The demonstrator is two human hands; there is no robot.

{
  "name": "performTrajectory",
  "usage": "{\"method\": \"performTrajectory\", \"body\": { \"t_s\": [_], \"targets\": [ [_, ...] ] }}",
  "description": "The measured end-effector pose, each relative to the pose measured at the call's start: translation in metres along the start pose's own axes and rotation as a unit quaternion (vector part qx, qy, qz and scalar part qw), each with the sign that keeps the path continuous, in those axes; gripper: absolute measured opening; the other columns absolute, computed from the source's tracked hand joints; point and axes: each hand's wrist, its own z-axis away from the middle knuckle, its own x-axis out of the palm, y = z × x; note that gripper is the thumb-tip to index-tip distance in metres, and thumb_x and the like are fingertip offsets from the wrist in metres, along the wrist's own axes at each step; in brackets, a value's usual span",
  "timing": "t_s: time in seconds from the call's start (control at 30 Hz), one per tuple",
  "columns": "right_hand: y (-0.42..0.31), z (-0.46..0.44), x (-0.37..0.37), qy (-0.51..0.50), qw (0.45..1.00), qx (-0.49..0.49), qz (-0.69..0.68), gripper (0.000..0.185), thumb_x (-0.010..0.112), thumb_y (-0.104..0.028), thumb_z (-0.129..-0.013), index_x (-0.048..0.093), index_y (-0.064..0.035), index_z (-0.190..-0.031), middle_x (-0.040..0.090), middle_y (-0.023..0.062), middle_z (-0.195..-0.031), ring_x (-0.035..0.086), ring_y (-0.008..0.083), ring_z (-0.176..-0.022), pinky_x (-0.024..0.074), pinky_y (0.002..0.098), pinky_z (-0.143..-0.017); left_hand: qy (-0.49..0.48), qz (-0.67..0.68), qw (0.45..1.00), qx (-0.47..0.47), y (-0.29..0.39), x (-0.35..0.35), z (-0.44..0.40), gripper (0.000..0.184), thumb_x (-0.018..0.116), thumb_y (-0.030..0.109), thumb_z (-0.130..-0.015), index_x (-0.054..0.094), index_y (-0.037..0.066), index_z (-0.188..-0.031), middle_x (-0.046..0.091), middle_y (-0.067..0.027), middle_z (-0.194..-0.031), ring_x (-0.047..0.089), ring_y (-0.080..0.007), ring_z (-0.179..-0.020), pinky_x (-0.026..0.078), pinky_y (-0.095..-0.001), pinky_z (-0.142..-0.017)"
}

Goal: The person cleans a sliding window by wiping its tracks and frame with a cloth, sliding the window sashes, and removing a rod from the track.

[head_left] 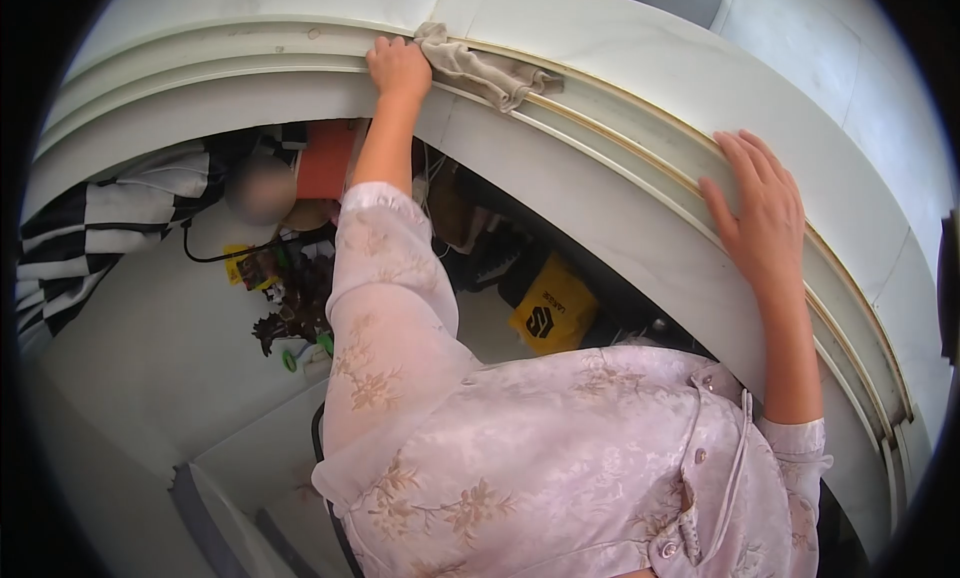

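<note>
My left hand (400,70) is closed at the windowsill track, its fingers curled at one end of a crumpled grey-beige cloth (485,75). The cloth lies along the pale metal track (620,128), stretching right from that hand. Further right, my right hand (762,203) rests palm down over the track's far edge, fingers and thumb apart, with nothing in it. My left fingertips are partly hidden, so how much cloth they hold is unclear.
A pale stone ledge (590,23) runs beyond the track. Below are a black-and-white checked cloth (130,213), a red-orange panel (325,160), a yellow bag (556,306), a dark leafy object (305,303) and cables. A round patch at left is blurred.
</note>
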Motion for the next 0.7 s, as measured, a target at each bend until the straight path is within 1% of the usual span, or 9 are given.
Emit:
{"method": "performTrajectory", "body": {
  "t_s": [0.1, 0.17, 0.27, 0.37, 0.4, 0.47, 0.5, 0.6, 0.7],
  "targets": [
    [0.001, 0.000, 0.000, -0.001, 1.000, 0.002, -0.002, 0.033, 0.058, -0.018, -0.074, 0.051, -0.0065, -0.105, 0.055, 0.0094, -0.102, 0.047, 0.0244, -0.104, 0.0375, 0.0355, -0.084, 0.058, 0.120, 0.988, -0.076, 0.012, -0.016, 0.002, 0.024, 0.045, 0.014, -0.074, 0.061, 0.007, -0.090, 0.060, -0.0066, -0.087, 0.051, -0.0259, -0.090, 0.042, -0.0388, -0.074],
    [0.000, 0.000, 0.000, -0.002, 1.000, -0.002, -0.003, 0.034, 0.058, -0.018, -0.074, 0.051, -0.0067, -0.105, 0.055, 0.0094, -0.103, 0.047, 0.0244, -0.104, 0.0374, 0.0355, -0.084, -0.179, 0.236, 0.939, -0.174, 0.013, -0.018, 0.001, 0.030, 0.045, 0.015, -0.075, 0.056, 0.005, -0.102, 0.060, -0.0090, -0.095, 0.051, -0.0260, -0.098, 0.043, -0.0384, -0.077],
    [0.003, 0.001, 0.002, -0.004, 1.000, 0.001, 0.006, 0.034, 0.058, -0.018, -0.074, 0.051, -0.0067, -0.105, 0.055, 0.0095, -0.103, 0.047, 0.0244, -0.105, 0.0372, 0.0353, -0.084, -0.190, 0.171, 0.963, -0.082, 0.009, 0.020, -0.011, 0.039, 0.044, 0.014, -0.074, 0.047, -0.001, -0.110, 0.058, -0.0150, -0.099, 0.052, -0.0272, -0.099, 0.044, -0.0374, -0.077],
    [0.002, 0.004, 0.001, -0.007, 1.000, -0.001, 0.006, 0.034, 0.058, -0.018, -0.074, 0.051, -0.0068, -0.106, 0.054, 0.0093, -0.104, 0.046, 0.0244, -0.105, 0.0371, 0.0354, -0.084, -0.380, 0.270, 0.881, -0.080, -0.006, 0.007, -0.034, 0.042, 0.044, 0.013, -0.072, 0.043, -0.012, -0.105, 0.054, -0.0253, -0.100, 0.055, -0.0289, -0.094, 0.044, -0.0349, -0.077],
    [0.002, 0.004, 0.002, -0.005, 1.000, -0.003, 0.006, 0.034, 0.058, -0.018, -0.075, 0.051, -0.0066, -0.106, 0.054, 0.0093, -0.104, 0.046, 0.0243, -0.105, 0.0371, 0.0355, -0.084, -0.379, 0.268, 0.882, -0.082, -0.008, 0.016, -0.034, 0.042, 0.044, 0.013, -0.072, 0.043, -0.012, -0.105, 0.054, -0.0253, -0.100, 0.055, -0.0289, -0.094, 0.044, -0.0349, -0.077],
    [0.002, 0.004, 0.001, 0.001, 1.000, -0.002, 0.004, 0.034, 0.057, -0.018, -0.075, 0.051, -0.0063, -0.106, 0.054, 0.0092, -0.104, 0.046, 0.0242, -0.105, 0.0371, 0.0357, -0.084, -0.192, 0.225, 0.955, 0.040, -0.013, 0.040, -0.036, 0.040, 0.045, 0.011, -0.071, 0.043, -0.012, -0.103, 0.054, -0.0246, -0.100, 0.054, -0.0312, -0.093, 0.043, -0.0354, -0.077],
    [0.001, 0.004, 0.002, 0.001, 1.000, 0.002, -0.008, 0.033, 0.057, -0.018, -0.075, 0.051, -0.0059, -0.105, 0.054, 0.0092, -0.104, 0.046, 0.0242, -0.105, 0.0370, 0.0358, -0.084, -0.152, 0.316, 0.935, -0.044, -0.008, 0.016, -0.027, 0.039, 0.046, 0.010, -0.070, 0.043, -0.010, -0.104, 0.054, -0.0252, -0.098, 0.052, -0.0339, -0.094, 0.042, -0.0360, -0.078],
    [0.003, 0.001, 0.002, 0.013, 1.000, 0.004, -0.014, 0.033, 0.057, -0.019, -0.075, 0.052, -0.0053, -0.104, 0.054, 0.0092, -0.104, 0.046, 0.0242, -0.105, 0.0371, 0.0358, -0.085, -0.193, 0.506, 0.840, -0.018, -0.007, 0.003, -0.009, 0.039, 0.045, 0.011, -0.071, 0.044, -0.004, -0.107, 0.053, -0.0254, -0.099, 0.051, -0.0352, -0.095, 0.042, -0.0376, -0.080],
    [0.001, 0.003, 0.003, 0.004, 1.000, -0.008, -0.018, 0.033, 0.058, -0.019, -0.075, 0.052, -0.0051, -0.104, 0.054, 0.0093, -0.103, 0.047, 0.0244, -0.105, 0.0372, 0.0355, -0.085, -0.202, 0.310, 0.929, -0.018, -0.007, -0.008, 0.007, 0.036, 0.045, 0.012, -0.073, 0.045, 0.004, -0.109, 0.056, -0.0168, -0.102, 0.051, -0.0329, -0.096, 0.041, -0.0380, -0.080]
  ]
}}
